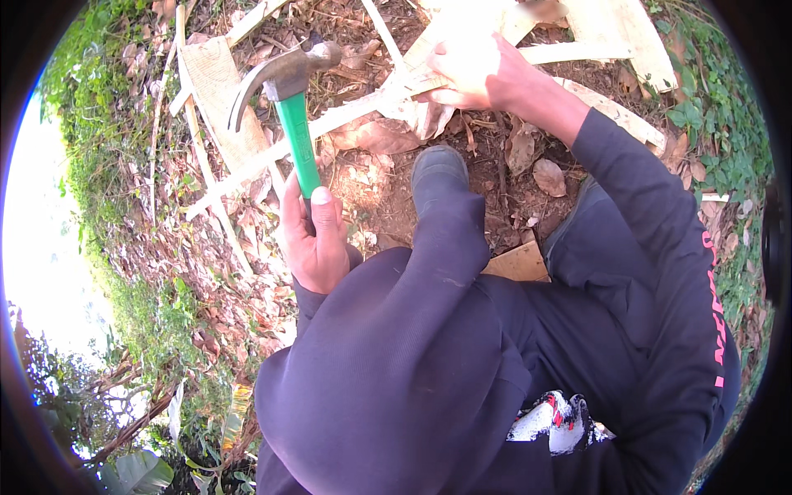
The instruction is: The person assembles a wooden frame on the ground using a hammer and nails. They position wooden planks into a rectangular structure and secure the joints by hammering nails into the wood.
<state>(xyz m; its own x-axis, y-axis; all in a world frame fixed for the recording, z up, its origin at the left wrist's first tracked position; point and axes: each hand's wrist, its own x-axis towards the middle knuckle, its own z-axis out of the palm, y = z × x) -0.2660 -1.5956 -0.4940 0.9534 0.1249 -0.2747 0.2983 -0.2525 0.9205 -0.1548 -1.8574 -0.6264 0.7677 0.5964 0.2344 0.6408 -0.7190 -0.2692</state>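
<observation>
My left hand is closed around the lower handle of a claw hammer. The hammer stands upright, its grey head up and its handle green. At the top, in strong sunlight, my right hand is closed on a long, narrow wooden strip that runs down to the left. Glare washes out part of that hand and the wood beyond it, so whether anything small is between the fingers cannot be made out.
A wider board lies on the leaf litter at the left. More pale planks are at the top right. My boot rests on the soil below the strip, and a short wood piece lies by my legs. Green plants border the right.
</observation>
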